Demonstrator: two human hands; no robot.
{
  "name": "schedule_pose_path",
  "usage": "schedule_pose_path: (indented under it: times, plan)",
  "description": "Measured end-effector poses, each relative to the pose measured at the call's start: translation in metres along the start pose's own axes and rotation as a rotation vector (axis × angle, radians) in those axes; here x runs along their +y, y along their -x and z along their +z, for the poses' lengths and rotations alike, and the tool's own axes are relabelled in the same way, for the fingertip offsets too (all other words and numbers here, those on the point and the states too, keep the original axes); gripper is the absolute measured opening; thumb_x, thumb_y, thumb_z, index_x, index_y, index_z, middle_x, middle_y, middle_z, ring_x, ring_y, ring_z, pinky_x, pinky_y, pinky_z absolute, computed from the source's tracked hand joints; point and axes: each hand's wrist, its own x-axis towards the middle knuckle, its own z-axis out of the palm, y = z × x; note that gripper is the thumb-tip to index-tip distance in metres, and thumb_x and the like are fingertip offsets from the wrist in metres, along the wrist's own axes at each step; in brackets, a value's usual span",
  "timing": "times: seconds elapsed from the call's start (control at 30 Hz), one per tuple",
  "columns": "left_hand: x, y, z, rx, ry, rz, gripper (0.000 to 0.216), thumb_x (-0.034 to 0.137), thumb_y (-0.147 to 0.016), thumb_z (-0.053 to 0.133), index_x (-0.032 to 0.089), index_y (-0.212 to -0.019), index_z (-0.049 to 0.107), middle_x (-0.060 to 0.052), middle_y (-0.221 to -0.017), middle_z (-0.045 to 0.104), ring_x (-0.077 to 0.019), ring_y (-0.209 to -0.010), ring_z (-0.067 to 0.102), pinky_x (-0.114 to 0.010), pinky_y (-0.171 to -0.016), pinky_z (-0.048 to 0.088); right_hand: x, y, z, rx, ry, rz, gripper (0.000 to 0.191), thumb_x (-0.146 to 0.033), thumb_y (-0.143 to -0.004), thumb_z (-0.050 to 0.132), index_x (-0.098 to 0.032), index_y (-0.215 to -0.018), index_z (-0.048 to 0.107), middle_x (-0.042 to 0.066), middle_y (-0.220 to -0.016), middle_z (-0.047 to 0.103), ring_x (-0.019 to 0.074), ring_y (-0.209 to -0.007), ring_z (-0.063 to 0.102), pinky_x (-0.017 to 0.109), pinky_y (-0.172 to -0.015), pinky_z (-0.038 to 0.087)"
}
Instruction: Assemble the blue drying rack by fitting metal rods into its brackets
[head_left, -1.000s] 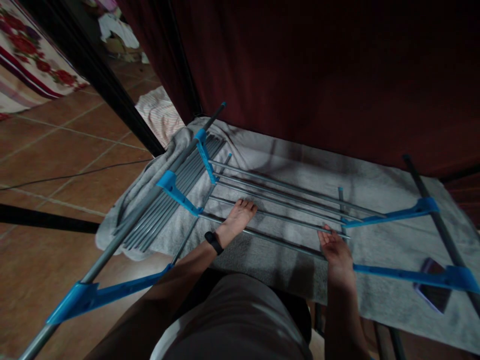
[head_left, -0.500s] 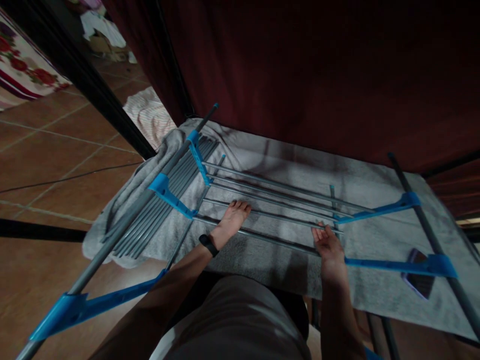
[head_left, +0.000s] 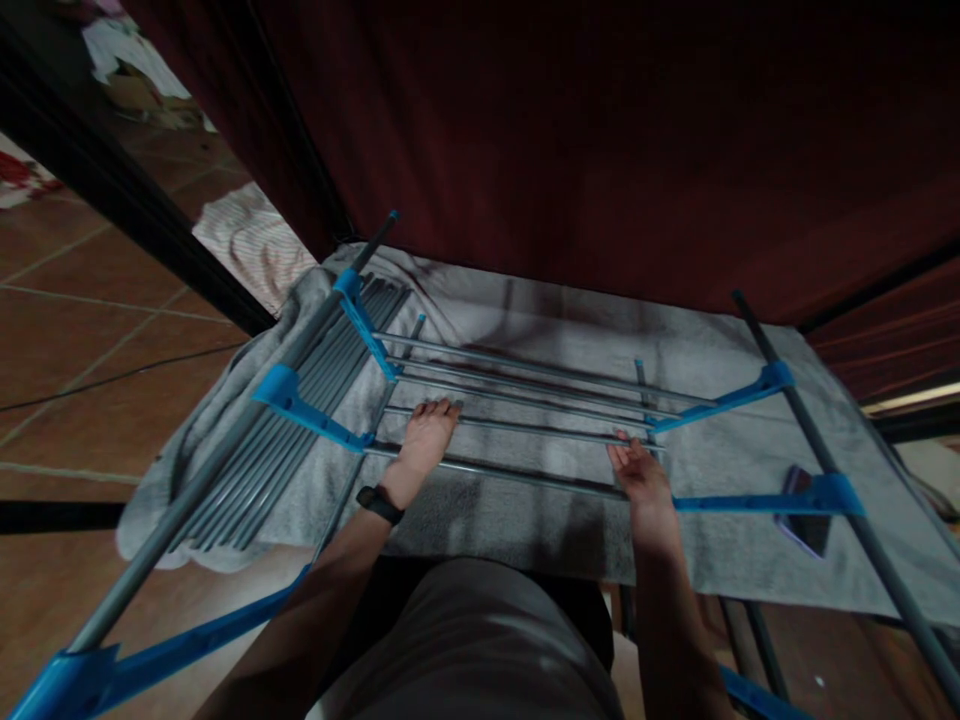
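A rack frame of grey metal tubes with blue plastic brackets [head_left: 311, 412] stands across the grey blanket. Several thin tubes run crosswise between its two sides. My left hand [head_left: 429, 438], with a dark band on the wrist, has its fingers curled over the left part of one cross tube [head_left: 532, 430]. Near that tube's right end, my right hand [head_left: 637, 468] grips it from below, thumb and fingers round it. A thicker front tube [head_left: 525, 475] passes under both wrists. On the right, blue arms [head_left: 750, 503] join a slanting side tube [head_left: 814, 440].
A row of loose grey tubes [head_left: 292, 440] lies on the blanket [head_left: 480, 525] at the left. A phone [head_left: 806, 520] rests at the right under a blue arm. Behind hangs a dark red curtain [head_left: 562, 150]; tiled floor [head_left: 82, 400] shows at left.
The view has shifted, so the rack and blanket sit further left. Both hands stay on the same cross tube, with little movement along it.
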Motion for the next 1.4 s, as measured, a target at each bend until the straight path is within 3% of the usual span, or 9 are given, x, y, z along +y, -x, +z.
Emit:
schedule_pose_path:
  times: [0.37,0.83,1.0,1.23,1.4]
  plan:
    - [-0.004,0.002,0.007,0.031,0.093,-0.008,0.025,0.021,-0.099,0.051,0.020,-0.115,0.070,-0.012,-0.116,0.071,-0.0289,-0.112,0.063,-0.044,-0.100,0.048,0.004,-0.002,-0.003,-0.034,-0.024,-0.024,0.016,-0.010,-0.089,0.057,-0.023,-0.083,0.063,0.001,-0.092,0.076,0.0121,-0.095,0.075,0.028,-0.089,0.062]
    - [-0.006,0.004,0.007,0.051,0.086,-0.004,0.029,0.021,-0.101,0.044,0.020,-0.113,0.069,-0.011,-0.116,0.073,-0.0284,-0.110,0.064,-0.043,-0.100,0.048,0.007,-0.006,-0.002,-0.066,0.013,-0.064,0.014,-0.014,-0.082,0.071,-0.024,-0.083,0.061,-0.001,-0.089,0.076,0.0145,-0.093,0.075,0.037,-0.098,0.059]
    - [-0.008,0.002,0.009,0.066,0.096,0.007,0.035,0.021,-0.101,0.040,0.018,-0.119,0.071,-0.013,-0.117,0.074,-0.0295,-0.109,0.066,-0.044,-0.100,0.048,0.007,-0.003,0.001,-0.049,-0.023,-0.071,0.013,-0.012,-0.078,0.070,-0.022,-0.079,0.062,0.001,-0.086,0.076,0.0149,-0.090,0.074,0.032,-0.092,0.060]
    - [-0.009,0.002,0.010,0.070,0.126,-0.014,0.035,0.021,-0.100,0.042,0.017,-0.122,0.070,-0.014,-0.116,0.074,-0.0302,-0.108,0.067,-0.044,-0.099,0.049,0.010,-0.003,0.003,-0.052,-0.027,-0.093,0.009,-0.014,-0.083,0.064,-0.022,-0.081,0.063,0.001,-0.089,0.076,0.0136,-0.092,0.074,0.031,-0.085,0.063]
    - [-0.009,0.002,0.008,0.081,0.121,-0.021,0.035,0.019,-0.099,0.043,0.018,-0.122,0.068,-0.014,-0.114,0.075,-0.0296,-0.107,0.068,-0.043,-0.099,0.049,0.011,-0.005,0.004,-0.031,-0.035,-0.087,0.007,-0.015,-0.084,0.065,-0.022,-0.081,0.063,0.000,-0.082,0.074,0.0119,-0.080,0.072,0.028,-0.081,0.063]
